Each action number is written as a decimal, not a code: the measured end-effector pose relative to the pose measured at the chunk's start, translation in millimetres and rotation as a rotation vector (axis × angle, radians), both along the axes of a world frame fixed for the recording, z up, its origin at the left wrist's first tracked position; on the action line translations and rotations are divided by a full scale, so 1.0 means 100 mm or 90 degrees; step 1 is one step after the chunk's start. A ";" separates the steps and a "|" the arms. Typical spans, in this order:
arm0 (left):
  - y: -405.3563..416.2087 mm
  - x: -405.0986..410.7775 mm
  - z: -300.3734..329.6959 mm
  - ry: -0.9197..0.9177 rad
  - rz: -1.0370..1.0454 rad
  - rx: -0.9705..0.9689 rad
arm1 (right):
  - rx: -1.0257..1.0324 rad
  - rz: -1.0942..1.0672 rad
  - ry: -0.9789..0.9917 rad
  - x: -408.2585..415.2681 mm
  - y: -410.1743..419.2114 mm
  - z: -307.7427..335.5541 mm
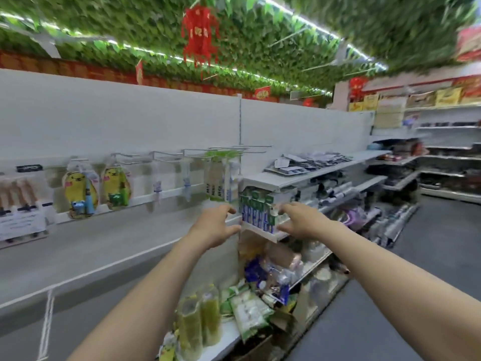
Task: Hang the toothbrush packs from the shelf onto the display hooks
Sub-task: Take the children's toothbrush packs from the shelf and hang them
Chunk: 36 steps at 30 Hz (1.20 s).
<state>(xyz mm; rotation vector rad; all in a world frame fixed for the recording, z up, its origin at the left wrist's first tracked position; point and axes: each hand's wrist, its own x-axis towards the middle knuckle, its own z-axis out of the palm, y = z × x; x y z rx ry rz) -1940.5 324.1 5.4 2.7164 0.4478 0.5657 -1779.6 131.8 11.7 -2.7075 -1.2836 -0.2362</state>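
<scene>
A stack of green, white and blue toothbrush packs (257,209) stands on a white shelf (263,234) at the middle of the view. My left hand (217,226) reaches to the stack's left side and my right hand (299,217) to its right side, fingers loosely curved. Whether the fingers touch the packs is blurred. A row of wire display hooks (197,152) juts from the white back wall to the upper left. A green and white pack (221,175) hangs on one hook near the shelf end.
Yellow cartoon packs (79,191) hang further left on the wall. Grey packets lie on the upper shelf (309,162). Bags and bottles crowd the lower shelves (250,308). A grey aisle floor (416,295) runs to the right, with more shelving beyond.
</scene>
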 end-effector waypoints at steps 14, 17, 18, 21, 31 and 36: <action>-1.06 2.99 0.30 0.017 -0.122 0.103 | 0.061 -0.092 -0.018 2.58 -1.30 0.28; -1.05 3.82 0.26 0.011 -0.141 0.113 | 0.079 -0.096 -0.021 3.31 -1.35 0.33; -1.05 4.11 0.27 0.008 -0.148 0.109 | 0.084 -0.099 -0.021 3.58 -1.35 0.37; -1.06 4.97 0.39 0.006 -0.161 0.091 | 0.083 -0.110 -0.026 4.38 -1.39 0.54; -1.32 7.51 0.51 0.030 -0.161 0.117 | 0.049 -0.122 -0.004 6.82 -1.67 0.61; -1.45 8.61 0.36 0.056 -0.129 0.122 | 0.045 -0.074 -0.015 8.06 -1.80 0.52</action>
